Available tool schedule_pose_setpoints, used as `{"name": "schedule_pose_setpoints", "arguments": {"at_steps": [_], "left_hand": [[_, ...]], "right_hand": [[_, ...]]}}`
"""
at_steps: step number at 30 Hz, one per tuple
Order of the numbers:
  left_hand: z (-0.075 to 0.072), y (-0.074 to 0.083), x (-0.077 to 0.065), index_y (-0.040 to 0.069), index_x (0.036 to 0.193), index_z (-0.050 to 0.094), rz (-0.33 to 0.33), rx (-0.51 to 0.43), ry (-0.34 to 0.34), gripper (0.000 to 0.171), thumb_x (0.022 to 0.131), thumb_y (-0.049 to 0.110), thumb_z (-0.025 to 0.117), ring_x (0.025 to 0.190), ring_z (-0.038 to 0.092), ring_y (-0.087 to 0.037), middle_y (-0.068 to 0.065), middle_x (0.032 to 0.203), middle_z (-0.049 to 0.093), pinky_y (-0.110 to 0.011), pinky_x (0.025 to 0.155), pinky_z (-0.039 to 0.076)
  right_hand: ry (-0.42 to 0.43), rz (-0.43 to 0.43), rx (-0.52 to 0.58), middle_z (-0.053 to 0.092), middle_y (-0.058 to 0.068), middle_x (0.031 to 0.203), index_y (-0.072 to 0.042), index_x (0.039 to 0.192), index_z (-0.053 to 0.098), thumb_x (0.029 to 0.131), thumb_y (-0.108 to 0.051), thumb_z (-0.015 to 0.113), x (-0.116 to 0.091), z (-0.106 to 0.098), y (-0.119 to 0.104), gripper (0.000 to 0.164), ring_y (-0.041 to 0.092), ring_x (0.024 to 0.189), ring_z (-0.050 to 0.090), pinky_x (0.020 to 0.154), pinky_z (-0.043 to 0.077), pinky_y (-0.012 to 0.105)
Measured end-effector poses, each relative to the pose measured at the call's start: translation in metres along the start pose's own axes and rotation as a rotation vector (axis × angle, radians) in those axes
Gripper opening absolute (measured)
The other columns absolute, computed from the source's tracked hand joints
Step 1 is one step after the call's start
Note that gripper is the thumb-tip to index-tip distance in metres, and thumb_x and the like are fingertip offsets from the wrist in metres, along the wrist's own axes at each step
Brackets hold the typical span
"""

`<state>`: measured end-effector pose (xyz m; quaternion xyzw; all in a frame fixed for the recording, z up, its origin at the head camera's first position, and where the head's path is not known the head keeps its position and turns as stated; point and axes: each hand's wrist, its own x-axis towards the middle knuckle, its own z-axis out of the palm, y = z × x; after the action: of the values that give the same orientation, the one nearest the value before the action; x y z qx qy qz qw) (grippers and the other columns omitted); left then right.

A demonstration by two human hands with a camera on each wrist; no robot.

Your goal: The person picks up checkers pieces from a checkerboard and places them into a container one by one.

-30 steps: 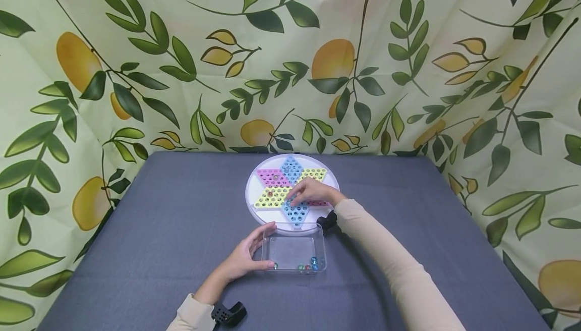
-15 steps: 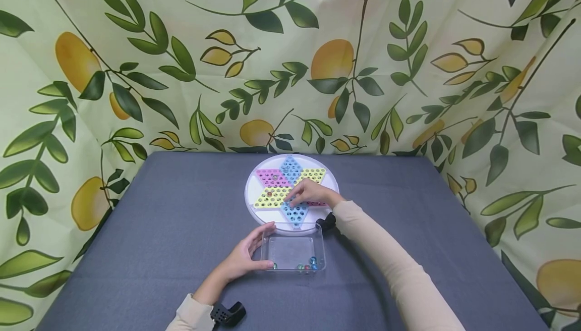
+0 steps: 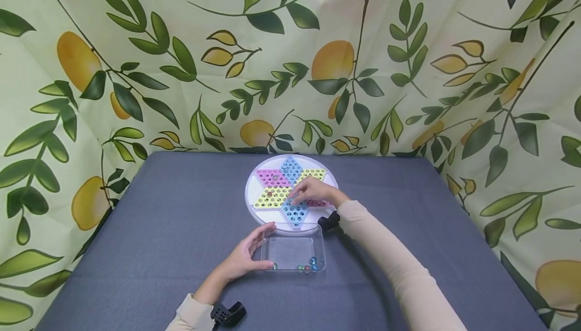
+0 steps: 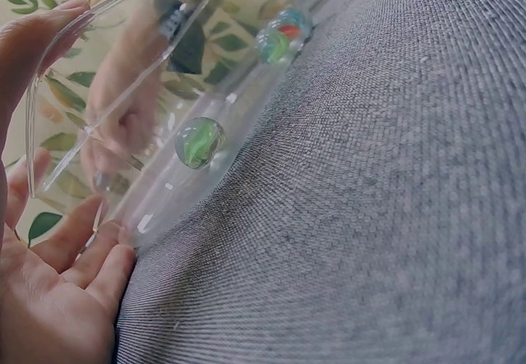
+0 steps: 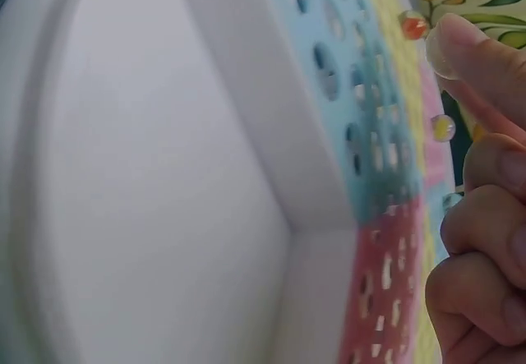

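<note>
My left hand (image 3: 245, 255) grips the left side of a clear plastic box (image 3: 290, 251), thumb at the near edge and fingers at the far corner. Several glass marbles lie along its near side; in the left wrist view a green-swirled marble (image 4: 200, 143) sits apart from a cluster of marbles (image 4: 279, 42). Over a round white Chinese checkers board (image 3: 269, 216), my right hand (image 3: 314, 191) is close above the near blue point. In the right wrist view its thumb and forefinger pinch a pale clear marble (image 5: 440, 57), partly hidden behind the thumb tip; the other fingers are curled.
Other marbles stand on the board: an orange-red marble (image 5: 413, 25), a yellow marble (image 5: 444, 127) and a pale blue marble (image 5: 453, 200). The box overlaps the board's near rim in the head view. A grey cloth (image 3: 181, 210) covers the table; a leaf-patterned curtain (image 3: 172, 18) hangs behind.
The right hand has shifted very slightly to the right over the board. The left hand, the box and the marbles in it stay put.
</note>
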<state>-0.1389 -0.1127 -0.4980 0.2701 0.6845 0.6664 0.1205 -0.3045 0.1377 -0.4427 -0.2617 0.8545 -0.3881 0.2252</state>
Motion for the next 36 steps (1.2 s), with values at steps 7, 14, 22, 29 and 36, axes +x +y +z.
{"name": "schedule_pose_setpoints", "arguments": {"at_steps": [7, 14, 22, 29, 36], "left_hand": [[0.001, 0.001, 0.000, 0.001, 0.147, 0.031, 0.002, 0.000, 0.003, 0.085, 0.076, 0.008, 0.078, 0.131, 0.036, 0.017, -0.031, 0.154, 0.029, -0.001, 0.109, 0.025], [0.002, 0.000, 0.000, -0.001, 0.147, 0.031, 0.014, -0.007, 0.003, 0.086, 0.076, 0.007, 0.078, 0.131, 0.037, 0.016, -0.032, 0.153, 0.029, -0.001, 0.109, 0.026], [0.002, -0.001, 0.000, 0.000, 0.147, 0.031, 0.007, -0.003, 0.002, 0.085, 0.076, 0.007, 0.077, 0.131, 0.036, 0.017, -0.032, 0.153, 0.029, -0.001, 0.109, 0.025], [0.001, -0.001, 0.000, -0.001, 0.147, 0.030, 0.025, -0.006, -0.004, 0.086, 0.076, 0.006, 0.077, 0.132, 0.037, 0.015, -0.033, 0.153, 0.028, -0.002, 0.109, 0.025], [0.001, -0.001, 0.000, -0.001, 0.147, 0.030, 0.013, -0.005, 0.000, 0.086, 0.076, 0.007, 0.078, 0.133, 0.037, 0.014, -0.032, 0.153, 0.028, -0.002, 0.110, 0.025]], "right_hand": [[0.034, -0.040, -0.024, 0.059, -0.010, 0.065, -0.003, 0.102, 0.074, 0.078, -0.013, 0.077, -0.010, -0.004, -0.006, 0.026, 0.004, 0.059, 0.045, 0.058, 0.041, 0.015], [0.097, -0.037, 0.011, 0.053, -0.011, 0.060, -0.002, 0.101, 0.074, 0.077, -0.013, 0.078, -0.019, -0.003, -0.009, 0.026, 0.003, 0.053, 0.039, 0.049, 0.033, 0.014], [0.087, -0.048, 0.120, 0.049, -0.004, 0.050, 0.004, 0.100, 0.073, 0.078, -0.008, 0.077, -0.032, 0.010, -0.014, 0.025, 0.001, 0.047, 0.035, 0.046, 0.027, 0.014], [0.113, -0.156, 0.138, 0.050, -0.010, 0.055, 0.008, 0.101, 0.071, 0.080, -0.004, 0.074, -0.048, 0.018, -0.017, 0.024, 0.000, 0.053, 0.039, 0.051, 0.032, 0.014], [0.131, -0.237, 0.197, 0.044, -0.014, 0.052, 0.011, 0.099, 0.070, 0.079, 0.000, 0.073, -0.065, 0.023, -0.013, 0.023, -0.003, 0.050, 0.034, 0.047, 0.028, 0.013]]}}
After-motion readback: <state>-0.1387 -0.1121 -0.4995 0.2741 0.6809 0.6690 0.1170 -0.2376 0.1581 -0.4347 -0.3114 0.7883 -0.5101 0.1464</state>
